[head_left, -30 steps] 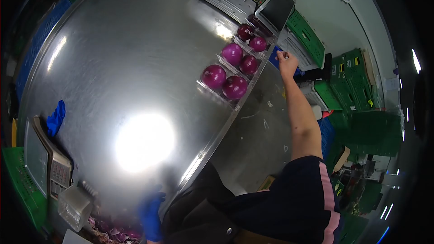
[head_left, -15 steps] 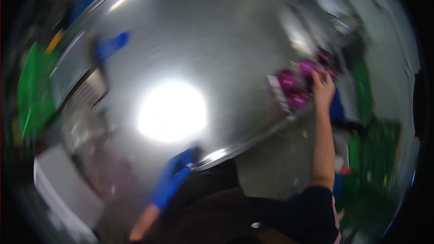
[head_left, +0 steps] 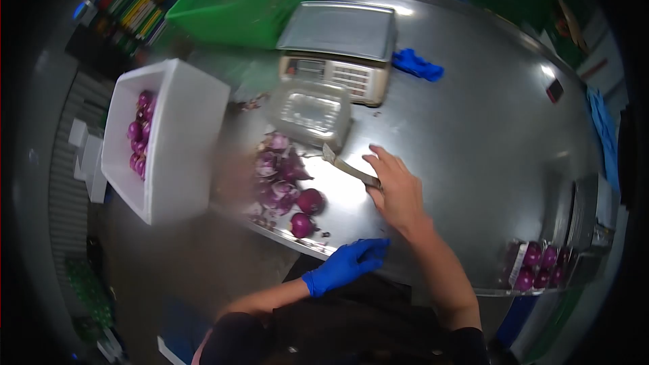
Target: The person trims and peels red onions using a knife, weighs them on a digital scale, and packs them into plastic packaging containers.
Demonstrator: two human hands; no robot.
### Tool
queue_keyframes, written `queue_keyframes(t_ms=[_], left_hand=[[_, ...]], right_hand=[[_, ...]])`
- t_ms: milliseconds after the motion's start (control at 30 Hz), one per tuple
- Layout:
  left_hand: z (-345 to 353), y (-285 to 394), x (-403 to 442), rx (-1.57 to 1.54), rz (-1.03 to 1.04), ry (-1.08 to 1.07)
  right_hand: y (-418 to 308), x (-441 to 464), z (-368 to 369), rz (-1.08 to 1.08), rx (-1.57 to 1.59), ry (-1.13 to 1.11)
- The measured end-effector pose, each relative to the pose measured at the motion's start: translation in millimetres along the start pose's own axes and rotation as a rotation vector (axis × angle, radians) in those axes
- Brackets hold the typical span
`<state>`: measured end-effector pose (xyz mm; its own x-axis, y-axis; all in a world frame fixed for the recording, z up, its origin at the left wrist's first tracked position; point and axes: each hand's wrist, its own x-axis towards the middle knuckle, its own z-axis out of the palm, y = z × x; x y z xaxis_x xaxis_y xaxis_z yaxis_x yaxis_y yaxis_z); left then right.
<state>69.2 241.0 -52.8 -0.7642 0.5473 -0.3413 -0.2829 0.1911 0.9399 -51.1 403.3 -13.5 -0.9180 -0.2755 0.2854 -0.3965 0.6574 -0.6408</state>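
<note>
Head view: bare R hand (head_left: 402,196) was held over the steel surface (head_left: 460,162), back of hand up, w/ thumb & index finger spread around the near end of a slim, slightly curved tool (head_left: 355,173); whether it was gripped by the fingers or just lay betw. them couldn't be told. Its pale tip was pointed away, twd the clear plastic trays (head_left: 311,111). Gloved L hand (head_left: 345,268) was held nr the front edge, fingers loosely extended & released, w/ nothing seen in them. Two loose red onions (head_left: 310,201) were seen L of both hands, nr the front edge, right beside a heap of onion skins (head_left: 274,176). Behind the trays a weighing scale (head_left: 341,30) was placed, w/ a crumpled blue glove (head_left: 417,65) just to its R. More onions, packed in clear trays (head_left: 541,267), were set at the far R nr the front edge, well apart from the hands. To the L, a white box (head_left: 193,128) w/ onions inside was seen beside the surface, & a green crate (head_left: 243,7) at the back.
</note>
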Motion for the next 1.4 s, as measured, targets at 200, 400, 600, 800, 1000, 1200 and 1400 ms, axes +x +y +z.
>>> queue_keyframes(t_ms=[200,400,600,800,1000,1200,1400], left_hand=[[-116,7,-70,-0.113,0.111,0.101],[-238,25,-156,-0.263,0.193,0.215],[-338,95,-230,-0.243,0.145,0.126],[-418,107,-289,-0.102,0.443,0.998],[-515,70,-265,0.309,0.026,1.035],[-563,14,-223,0.965,-0.518,0.442],[-574,-37,-203,1.13,-0.538,0.163]], right_hand=[[-45,110,91,-0.149,-0.293,-0.084],[-52,130,102,0.046,-0.42,-0.209],[-66,149,89,0.21,-0.321,-0.268],[-42,159,77,0.264,-0.181,-0.388],[-63,151,91,0.128,-0.53,-0.132],[-69,102,60,0.296,-0.403,0.305],[-15,-25,35,0.778,-0.514,0.509]])
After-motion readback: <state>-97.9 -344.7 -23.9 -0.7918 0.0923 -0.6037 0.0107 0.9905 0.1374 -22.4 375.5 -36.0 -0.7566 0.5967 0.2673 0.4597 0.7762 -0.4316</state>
